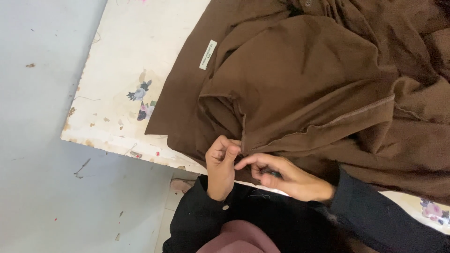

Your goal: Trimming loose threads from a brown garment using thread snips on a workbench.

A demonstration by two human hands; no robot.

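Observation:
A brown garment lies crumpled over a white board, with a small white label sewn near its left side. My left hand pinches the garment at a seam by the near edge. My right hand sits just to the right of it. Its forefinger reaches to the same seam and its other fingers curl round a small dark object; I cannot tell what kind. Both arms are in black sleeves.
The white board has faded flower prints, stains and a chipped near edge. A pale grey floor lies to the left and below. Pink cloth shows at the bottom, by my body.

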